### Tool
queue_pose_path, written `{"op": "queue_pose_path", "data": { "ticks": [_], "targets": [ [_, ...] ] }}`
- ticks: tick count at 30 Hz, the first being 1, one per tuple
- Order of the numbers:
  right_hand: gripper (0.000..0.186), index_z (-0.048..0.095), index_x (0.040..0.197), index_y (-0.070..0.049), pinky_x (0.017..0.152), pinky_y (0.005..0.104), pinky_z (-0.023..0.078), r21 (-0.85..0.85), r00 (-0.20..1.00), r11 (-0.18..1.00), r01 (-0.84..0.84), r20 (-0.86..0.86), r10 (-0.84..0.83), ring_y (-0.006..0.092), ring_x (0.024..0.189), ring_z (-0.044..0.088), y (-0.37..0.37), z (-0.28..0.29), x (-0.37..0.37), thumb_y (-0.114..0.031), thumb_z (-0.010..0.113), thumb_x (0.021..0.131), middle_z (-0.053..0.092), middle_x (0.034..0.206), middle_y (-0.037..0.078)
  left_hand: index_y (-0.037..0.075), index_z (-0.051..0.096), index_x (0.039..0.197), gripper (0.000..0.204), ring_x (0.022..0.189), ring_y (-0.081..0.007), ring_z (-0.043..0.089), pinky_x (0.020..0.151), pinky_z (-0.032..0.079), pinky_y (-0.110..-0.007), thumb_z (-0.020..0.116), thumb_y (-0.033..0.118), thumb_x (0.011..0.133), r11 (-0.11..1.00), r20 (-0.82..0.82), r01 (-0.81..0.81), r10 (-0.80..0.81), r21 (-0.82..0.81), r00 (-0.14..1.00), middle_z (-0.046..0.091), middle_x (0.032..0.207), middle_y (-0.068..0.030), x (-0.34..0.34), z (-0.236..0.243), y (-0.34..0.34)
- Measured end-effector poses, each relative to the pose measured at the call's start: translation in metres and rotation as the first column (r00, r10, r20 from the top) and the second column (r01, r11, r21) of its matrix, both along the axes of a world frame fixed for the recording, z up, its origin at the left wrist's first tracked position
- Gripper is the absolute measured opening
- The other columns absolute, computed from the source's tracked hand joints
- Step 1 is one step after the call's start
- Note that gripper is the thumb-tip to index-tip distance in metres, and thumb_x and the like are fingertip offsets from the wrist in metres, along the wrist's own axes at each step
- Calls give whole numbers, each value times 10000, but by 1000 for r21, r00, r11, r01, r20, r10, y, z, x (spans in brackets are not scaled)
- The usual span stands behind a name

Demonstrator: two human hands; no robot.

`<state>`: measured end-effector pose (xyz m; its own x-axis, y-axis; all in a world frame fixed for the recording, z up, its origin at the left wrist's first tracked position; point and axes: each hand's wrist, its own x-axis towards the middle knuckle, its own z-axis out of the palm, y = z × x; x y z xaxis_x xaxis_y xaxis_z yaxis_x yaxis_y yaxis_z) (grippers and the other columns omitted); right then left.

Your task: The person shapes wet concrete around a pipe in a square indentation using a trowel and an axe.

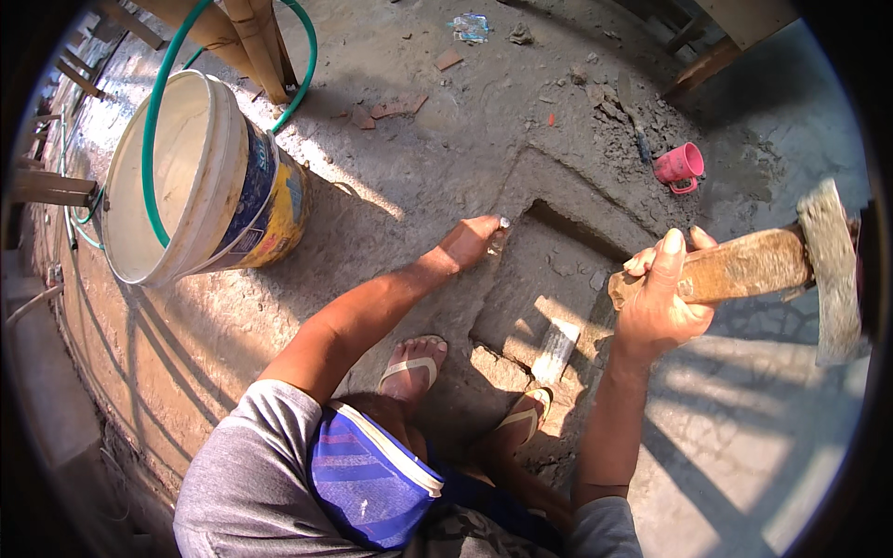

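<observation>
"What's the right hand (pixel 662 302) doing?"
"Its grip wraps the handle of a wooden mallet (pixel 772 263), held up to the right of the groove (pixel 579 232) in the floor (pixel 349 256)."
"And the left hand (pixel 470 242)?"
"Curled round a small silvery-ended tool (pixel 504 222), just left of the groove; most of it is hidden."
"Nearby?"
"A pink mug (pixel 677 166), beyond the groove's right end; a bucket (pixel 205 186), well left of it."

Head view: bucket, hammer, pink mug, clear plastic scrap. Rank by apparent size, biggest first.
1. bucket
2. hammer
3. pink mug
4. clear plastic scrap

The raised hammer is likely nearer the camera, so its true size is unsure.
</observation>
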<state>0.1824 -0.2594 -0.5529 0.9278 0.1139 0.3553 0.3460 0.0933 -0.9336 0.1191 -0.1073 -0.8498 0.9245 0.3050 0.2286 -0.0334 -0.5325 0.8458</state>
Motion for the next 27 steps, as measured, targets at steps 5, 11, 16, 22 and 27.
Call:
{"op": "queue_pose_path", "data": {
  "ticks": [5, 11, 16, 22, 27],
  "targets": [
    [216, 628, 1078, -29, 723, 366, 527, -805, 897, 396, -441, -407, 172, 221, 767, 679, -57, -146, -2, -155, 674, 909, 688, 820, 158, 26, 625, 992, 96, 885, -399, 663, 729, 531, -438, 655, 76, 915, 998, -27, 7, -9, -58, 1000, 667, 934, -185, 6, 5, -2],
    [267, 647, 1083, -18, 636, 328, 491, -666, 906, 619, -415, -363, 217, 133, 666, 586, -31, -89, 22, -166, 728, 875, 632, 758, 54, 28, 631, 1026, 122, 877, -380, 677, 723, 540, -437, 656, 87, 922, 1000, 7, -10, 10, -17, 1000, 667, 916, -186, 5, -7, 1],
    [244, 535, 1146, 66, 544, 261, 477, 96, 996, 994, -59, 73, 52, 110, 555, 536, 12, 23, 8, 10, 662, 946, 590, 722, 74, 27, 633, 1030, 119, 862, -360, 681, 715, 545, -417, 653, 75, 924, 987, -62, -37, 28, -154, 998, 670, 899, -174, 2, -6, -1],
    [252, 608, 1067, -13, 726, 432, 528, -940, 927, 132, -314, -273, 259, 374, 805, 703, -51, -150, 7, -159, 697, 882, 692, 879, 240, 28, 628, 1008, 107, 864, -371, 681, 719, 538, -429, 662, 74, 918, 998, 66, -59, 61, -29, 996, 673, 909, -177, 8, -7, -2],
    [273, 635, 1094, -34, 703, 405, 516, -808, 935, 476, -346, -256, 245, 306, 744, 691, -31, -99, 18, -190, 690, 877, 684, 806, 200, 31, 623, 1008, 94, 888, -377, 675, 735, 533, -427, 647, 63, 923, 1000, -25, 4, -5, -25, 1000, 670, 920, -181, -3, -15, -10]
  ]
}}
